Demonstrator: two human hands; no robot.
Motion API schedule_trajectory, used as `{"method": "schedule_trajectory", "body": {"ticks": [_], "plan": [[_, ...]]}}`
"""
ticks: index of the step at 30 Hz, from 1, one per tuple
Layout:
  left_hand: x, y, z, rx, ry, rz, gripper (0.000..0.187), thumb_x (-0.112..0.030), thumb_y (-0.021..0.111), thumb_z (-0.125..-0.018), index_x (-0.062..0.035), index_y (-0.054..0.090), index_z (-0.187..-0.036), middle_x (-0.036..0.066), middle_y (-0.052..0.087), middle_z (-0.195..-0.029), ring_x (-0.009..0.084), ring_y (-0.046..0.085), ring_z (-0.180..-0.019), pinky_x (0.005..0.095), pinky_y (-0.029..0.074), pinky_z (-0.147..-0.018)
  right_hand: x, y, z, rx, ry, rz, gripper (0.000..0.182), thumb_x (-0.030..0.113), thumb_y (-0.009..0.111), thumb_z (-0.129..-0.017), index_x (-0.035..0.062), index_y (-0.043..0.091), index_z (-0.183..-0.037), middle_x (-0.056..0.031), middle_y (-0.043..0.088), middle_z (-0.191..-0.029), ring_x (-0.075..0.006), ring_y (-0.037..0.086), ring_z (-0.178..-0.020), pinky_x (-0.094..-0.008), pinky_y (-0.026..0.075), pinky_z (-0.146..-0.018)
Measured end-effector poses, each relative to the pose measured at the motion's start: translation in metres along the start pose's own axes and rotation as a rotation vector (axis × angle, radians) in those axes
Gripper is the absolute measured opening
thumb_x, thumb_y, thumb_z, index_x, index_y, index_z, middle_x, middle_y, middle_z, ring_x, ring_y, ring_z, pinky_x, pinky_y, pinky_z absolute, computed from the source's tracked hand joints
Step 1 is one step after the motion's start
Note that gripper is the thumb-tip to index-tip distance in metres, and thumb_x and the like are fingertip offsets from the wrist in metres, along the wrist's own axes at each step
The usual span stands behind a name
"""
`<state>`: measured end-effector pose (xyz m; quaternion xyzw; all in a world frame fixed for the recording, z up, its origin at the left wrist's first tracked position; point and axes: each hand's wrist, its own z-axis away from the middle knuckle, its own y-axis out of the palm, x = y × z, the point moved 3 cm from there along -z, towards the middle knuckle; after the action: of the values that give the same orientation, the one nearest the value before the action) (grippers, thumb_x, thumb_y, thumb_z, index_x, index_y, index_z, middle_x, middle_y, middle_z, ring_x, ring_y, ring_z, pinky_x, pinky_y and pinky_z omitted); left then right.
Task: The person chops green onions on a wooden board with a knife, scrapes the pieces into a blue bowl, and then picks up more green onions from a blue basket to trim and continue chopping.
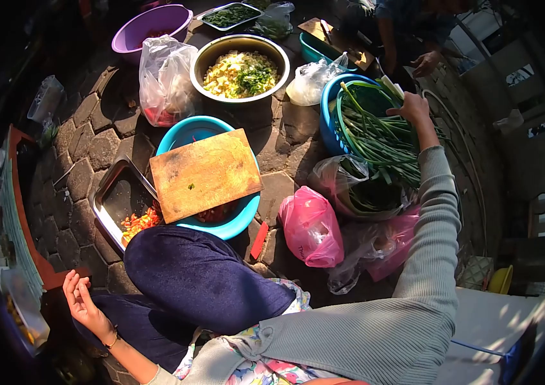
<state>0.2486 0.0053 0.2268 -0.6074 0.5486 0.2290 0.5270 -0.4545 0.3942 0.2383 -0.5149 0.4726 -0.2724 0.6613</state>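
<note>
My right hand (412,110) reaches out to a blue basket (328,122) and closes around the white ends of some spring onions (375,131). Their long green leaves fill the basket and spill over its near side. My left hand (84,307) is off to the left beside my knee, palm up, fingers loosely curled and apart, holding nothing. In front of my knees a wooden cutting board (208,170) lies across a turquoise basin (243,218) with chopped red pieces inside. A metal tray (109,205) at its left holds chopped red pieces (141,223).
A steel bowl (196,70) of chopped pale and green vegetables stands farther back, near a purple basin (121,38). Pink bags (311,228) and clear plastic bags (166,74) sit around on the paving. A red-handled object (259,240) lies by the basin. Another person's hand (426,63) shows at upper right.
</note>
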Motion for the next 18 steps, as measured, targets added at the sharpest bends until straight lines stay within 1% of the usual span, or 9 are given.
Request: {"method": "schedule_trajectory", "body": {"ticks": [2,9,11,12,14,15,17,18], "plan": [[0.0,0.0,0.0,-0.003,-0.003,0.009,0.017,-0.006,0.047,-0.089,0.0025,0.056,-0.101,0.009,0.051,-0.115,0.0127,0.053,-0.085,0.026,0.043,-0.081,-0.001,0.004,-0.001,-0.049,0.002,-0.011,0.062,0.057,0.072,-0.058,0.0057,0.059,-0.091,-0.0128,0.063,-0.084,-0.0299,0.061,-0.084,-0.0412,0.044,-0.076],[-0.003,0.003,-0.001,0.005,0.022,0.023,0.016,-0.006,0.047,-0.089,0.0021,0.056,-0.101,0.009,0.051,-0.115,0.0123,0.053,-0.084,0.0254,0.043,-0.08,-0.006,0.005,0.006,-0.074,-0.023,0.055,0.06,0.056,0.07,-0.062,0.0057,0.06,-0.094,-0.0134,0.064,-0.084,-0.0297,0.062,-0.083,-0.0414,0.044,-0.074],[-0.004,0.005,-0.001,0.007,0.03,0.026,0.016,-0.006,0.047,-0.089,0.0021,0.056,-0.101,0.009,0.051,-0.115,0.0122,0.054,-0.084,0.0253,0.043,-0.079,-0.009,0.001,0.009,-0.132,-0.004,-0.075,0.056,0.054,0.07,-0.064,0.0049,0.061,-0.089,-0.0128,0.063,-0.081,-0.0305,0.061,-0.081,-0.0419,0.044,-0.07],[-0.005,0.005,0.0,0.005,0.028,0.034,0.016,-0.005,0.047,-0.089,0.0019,0.056,-0.1,0.009,0.051,-0.115,0.0119,0.054,-0.084,0.0254,0.043,-0.079,-0.013,0.003,0.008,-0.133,-0.002,-0.076,0.056,0.054,0.07,-0.064,0.0049,0.061,-0.089,-0.0128,0.063,-0.081,-0.0305,0.061,-0.081,-0.0419,0.044,-0.07],[-0.007,0.007,0.0,0.001,0.028,0.043,0.016,-0.005,0.047,-0.089,0.0018,0.056,-0.1,0.009,0.051,-0.114,0.0117,0.054,-0.083,0.0255,0.044,-0.079,-0.015,0.0,0.007,-0.123,-0.043,-0.457,0.057,0.055,0.072,-0.062,0.0041,0.063,-0.084,-0.0095,0.063,-0.072,-0.0245,0.062,-0.071,-0.0363,0.044,-0.062],[-0.009,0.008,0.001,0.001,0.029,0.057,0.016,-0.005,0.047,-0.089,0.0018,0.056,-0.1,0.009,0.051,-0.114,0.0115,0.054,-0.083,0.0254,0.044,-0.078,-0.015,-0.004,0.01,-0.124,-0.043,-0.458,0.057,0.055,0.072,-0.062,0.0041,0.063,-0.084,-0.0095,0.063,-0.072,-0.0245,0.062,-0.071,-0.0363,0.044,-0.062],[-0.011,0.013,0.002,-0.008,0.031,0.073,0.016,-0.005,0.048,-0.089,0.0018,0.056,-0.1,0.009,0.051,-0.114,0.0112,0.054,-0.082,0.0253,0.044,-0.078,-0.017,-0.012,0.013,0.058,0.096,-0.873,0.049,0.054,0.068,-0.069,0.006,0.057,-0.07,-0.0024,0.052,-0.057,-0.0151,0.055,-0.053,-0.0311,0.045,-0.055],[-0.011,0.018,0.004,-0.012,0.016,0.144,0.016,-0.005,0.048,-0.089,0.0019,0.056,-0.101,0.009,0.052,-0.114,0.0111,0.054,-0.083,0.025,0.044,-0.078,-0.015,-0.018,0.015,0.141,0.075,-0.962,0.048,0.054,0.067,-0.071,0.0078,0.053,-0.071,0.0021,0.045,-0.052,-0.0081,0.049,-0.047,-0.0247,0.044,-0.048]]}}
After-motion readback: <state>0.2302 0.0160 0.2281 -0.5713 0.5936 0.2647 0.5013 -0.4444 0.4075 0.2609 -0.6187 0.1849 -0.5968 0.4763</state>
